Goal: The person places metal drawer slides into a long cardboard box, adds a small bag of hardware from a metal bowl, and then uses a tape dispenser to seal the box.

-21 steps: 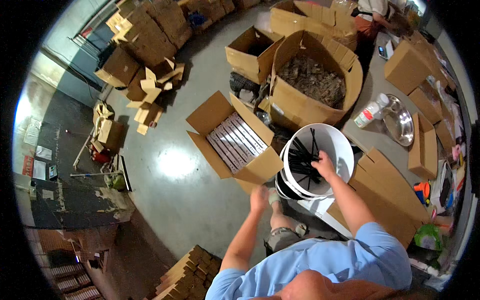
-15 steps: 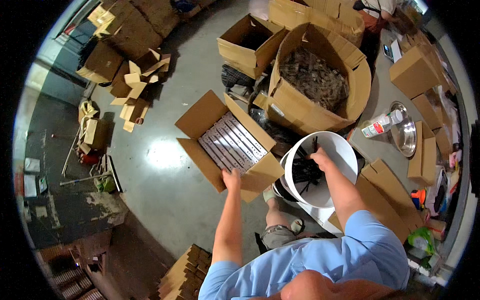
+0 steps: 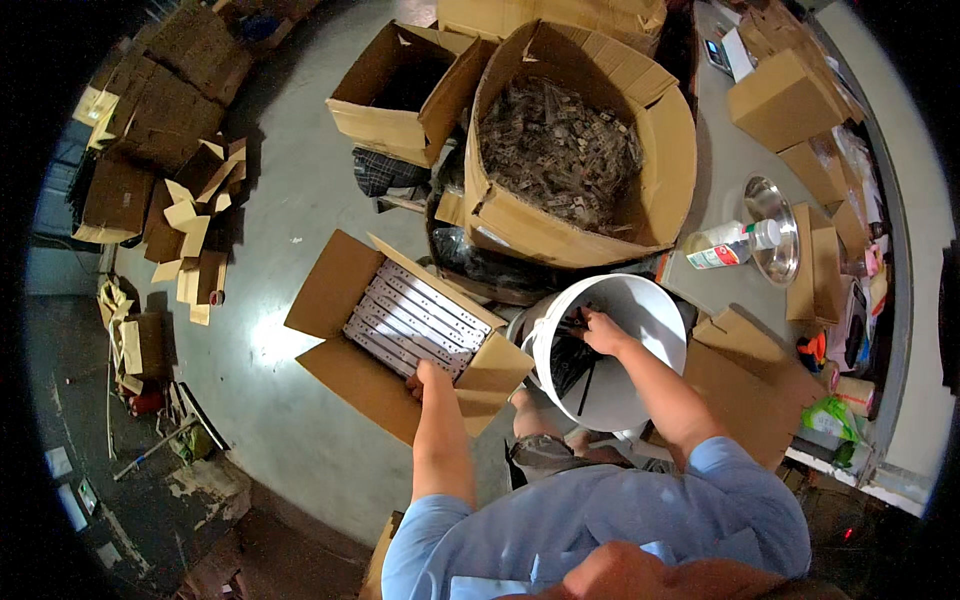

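My left hand (image 3: pixel 428 378) is closed over the near wall of an open cardboard box (image 3: pixel 335 275), its fingertips partly hidden. Rows of long white pieces with small dark dots (image 3: pixel 415 318) lie side by side in that box. To its right, a white bucket (image 3: pixel 655 330) stands tilted with its mouth toward me. My right hand (image 3: pixel 602 332) reaches into the bucket, fingers closed around thin black strips (image 3: pixel 570 365). How many strips it grips cannot be made out. One black strip slants apart from the bunch against the bucket's inner wall.
Beyond the bucket stands a big carton (image 3: pixel 575 245) full of small translucent-looking pieces, with a smaller open carton (image 3: pixel 385 125) to its left. On the right are a labelled plastic bottle (image 3: pixel 722 248), a steel bowl (image 3: pixel 775 205) and flattened cardboard (image 3: pixel 740 390). Cartons (image 3: pixel 190 235) lie at left.
The view has shifted, so the surroundings sit farther left. My right hand has moved deeper into the bucket, toward its left inner side. My left hand stays at the box's near wall.
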The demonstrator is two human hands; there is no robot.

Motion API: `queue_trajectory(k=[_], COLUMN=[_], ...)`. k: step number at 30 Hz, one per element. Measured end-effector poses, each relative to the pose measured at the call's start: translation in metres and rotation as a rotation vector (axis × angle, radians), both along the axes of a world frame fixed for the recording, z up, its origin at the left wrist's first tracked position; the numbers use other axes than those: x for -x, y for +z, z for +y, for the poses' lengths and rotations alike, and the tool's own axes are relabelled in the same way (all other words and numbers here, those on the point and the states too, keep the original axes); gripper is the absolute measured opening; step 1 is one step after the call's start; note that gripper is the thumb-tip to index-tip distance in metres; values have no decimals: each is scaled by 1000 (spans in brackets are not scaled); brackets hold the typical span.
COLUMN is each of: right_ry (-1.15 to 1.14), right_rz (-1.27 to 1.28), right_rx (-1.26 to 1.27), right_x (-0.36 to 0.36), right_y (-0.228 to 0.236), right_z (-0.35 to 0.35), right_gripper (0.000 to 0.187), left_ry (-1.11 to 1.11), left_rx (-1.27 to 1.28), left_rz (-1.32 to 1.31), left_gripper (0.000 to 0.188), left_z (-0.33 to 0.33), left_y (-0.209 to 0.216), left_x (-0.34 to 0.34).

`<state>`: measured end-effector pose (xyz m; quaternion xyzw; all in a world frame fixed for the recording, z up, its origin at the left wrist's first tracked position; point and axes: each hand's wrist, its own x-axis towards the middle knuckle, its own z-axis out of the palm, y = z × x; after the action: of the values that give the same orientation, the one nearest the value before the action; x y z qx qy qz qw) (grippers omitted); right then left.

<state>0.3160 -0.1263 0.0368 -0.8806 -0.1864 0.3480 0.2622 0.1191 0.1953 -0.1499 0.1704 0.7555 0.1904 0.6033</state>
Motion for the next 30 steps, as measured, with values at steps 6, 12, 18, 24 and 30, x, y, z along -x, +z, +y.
queue_trajectory(k=[6,12,18,24,30], right_ry=[-80,-275,-635,-1380,-1375], right_rz=[-87,-277,-325,5,242], right_rx=[57,-250,-410,-1048,-1370], right_x=[5,17,43,84,146], right_y=[10,52,160,224,88], right_z=[-20,-41,-131,-305,-550], right_gripper=[30,21,12,22,29], left_ry=[-101,-145,-209,-312,-734], left_rx=[19,32,1,-529,-831], left_rz=[54,6,-76,-353,-450], left_gripper=[32,30,33,30,31], left_z=[-1,2,-20,-103,-233], left_y=[-12,-11,104,195,274], left_x=[0,14,-21,-20,-31])
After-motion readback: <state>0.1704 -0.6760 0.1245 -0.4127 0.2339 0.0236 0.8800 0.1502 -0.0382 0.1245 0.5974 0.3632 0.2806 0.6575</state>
